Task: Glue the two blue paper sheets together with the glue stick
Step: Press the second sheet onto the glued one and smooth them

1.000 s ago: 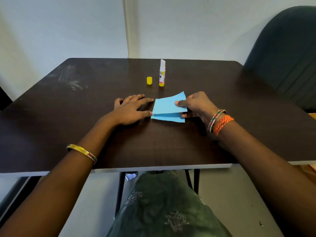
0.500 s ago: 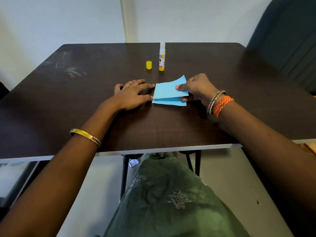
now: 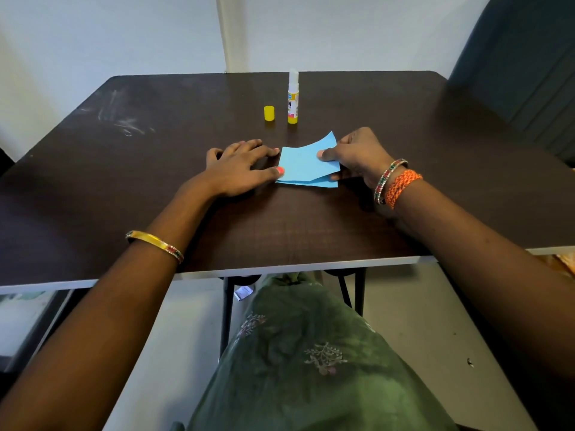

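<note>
Two blue paper sheets lie stacked at the middle of the dark table [image 3: 280,231]. My right hand [image 3: 357,157] pinches the right edge of the upper blue sheet [image 3: 303,163], which curves upward off the lower blue sheet [image 3: 320,182]. My left hand [image 3: 239,169] rests flat on the table, its thumb tip touching the sheets' left edge. Behind the sheets the glue stick [image 3: 292,98] stands upright with its white glue exposed. Its yellow cap [image 3: 269,113] stands just to its left.
A dark green chair [image 3: 522,66] stands at the table's back right. White scuff marks [image 3: 121,119] show on the table's back left. My lap in green patterned cloth [image 3: 298,362] is below the near table edge.
Both hands and the sheets keep their pose; the upper sheet stays lifted. The view has tilted down, so the table sits higher in frame than a second ago.
</note>
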